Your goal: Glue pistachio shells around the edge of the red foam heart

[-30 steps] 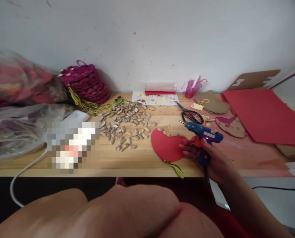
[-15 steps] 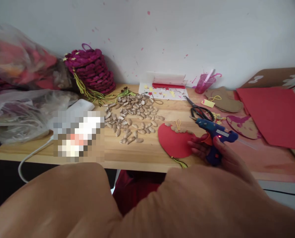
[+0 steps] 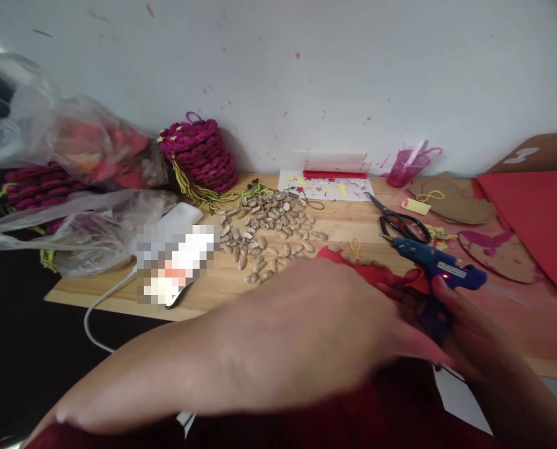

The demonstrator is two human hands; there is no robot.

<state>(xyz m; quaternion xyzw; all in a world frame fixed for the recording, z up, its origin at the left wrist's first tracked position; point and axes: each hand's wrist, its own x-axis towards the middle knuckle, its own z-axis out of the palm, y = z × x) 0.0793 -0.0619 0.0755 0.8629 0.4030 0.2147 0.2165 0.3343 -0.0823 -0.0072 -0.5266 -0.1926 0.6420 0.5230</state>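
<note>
My right hand grips a blue hot glue gun by its handle; a small red light glows on it and its nozzle points up and left. My left hand reaches across low in front of the table, with its back to me. Its fingers are hidden or smeared by motion, so whether it holds anything does not show. Behind it lies a red card shape, partly covered, with peanuts along its upper edge and a yellow cord loop. Many loose peanuts are spread beyond my left wrist.
Black-handled scissors lie behind the glue gun. A pink cup stands by the wall. Red sheets are stacked at right. To the left are a purple braided piece, plastic bags and a white cabled box.
My left hand has swung right and upward, now hiding much of the red card. The whole view has shifted, with the table appearing lower and further right. The glue gun stays in my right hand.
</note>
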